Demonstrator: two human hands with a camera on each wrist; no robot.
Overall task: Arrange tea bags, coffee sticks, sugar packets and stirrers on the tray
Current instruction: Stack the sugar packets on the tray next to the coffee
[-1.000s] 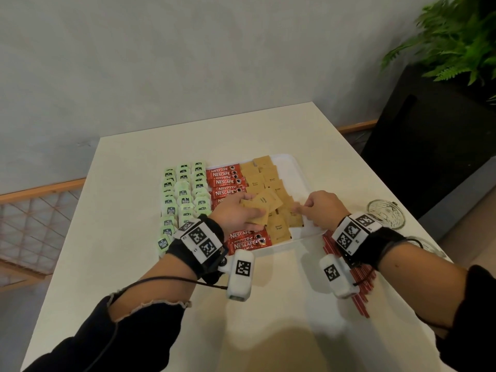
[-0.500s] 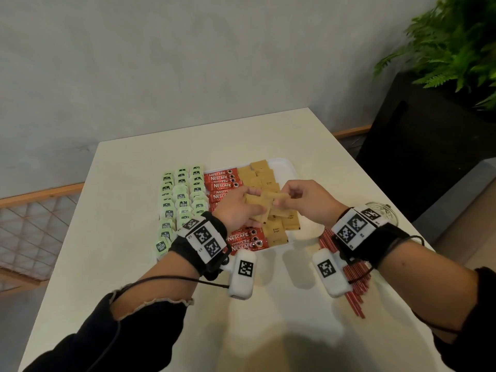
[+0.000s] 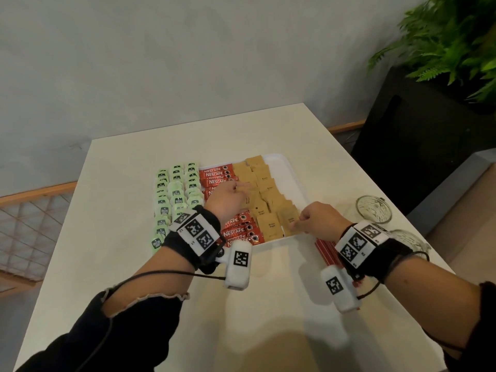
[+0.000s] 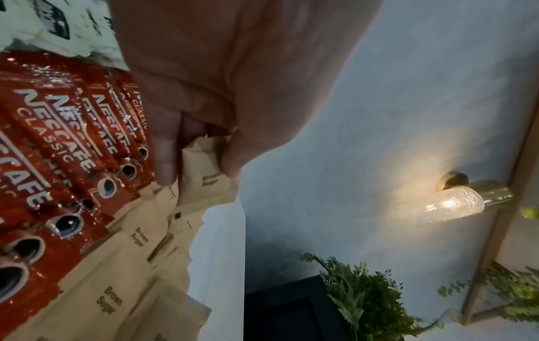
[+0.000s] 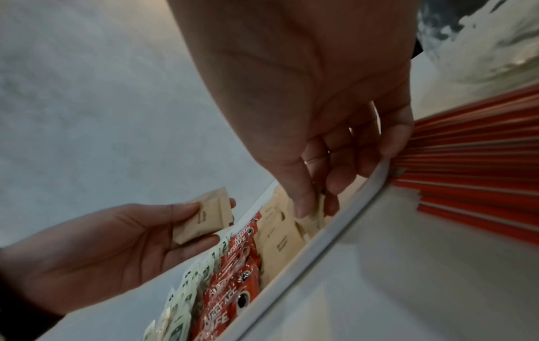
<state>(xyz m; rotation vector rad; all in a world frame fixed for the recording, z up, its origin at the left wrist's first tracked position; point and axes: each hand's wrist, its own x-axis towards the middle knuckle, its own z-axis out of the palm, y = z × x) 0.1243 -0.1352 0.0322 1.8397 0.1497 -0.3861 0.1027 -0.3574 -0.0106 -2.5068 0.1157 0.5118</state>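
Sugar packets going down beside the tea bags and coffee sticks on the tray.
Left hand pinches spare packets; right hand pinches one at the near right row. Stirrers lie off-tray, near right.

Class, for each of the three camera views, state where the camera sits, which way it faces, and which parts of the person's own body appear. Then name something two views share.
Head: worn on the head, facing forward and down at the white tray on the table; both forearms and hands show.
Left wrist: looks along the left hand, which holds brown sugar packets over the coffee sticks.
Right wrist: looks along the right hand, fingers pinching a packet by the tray rim; red stirrers lie beside it.
Shared: the wrist views both show the coffee sticks.
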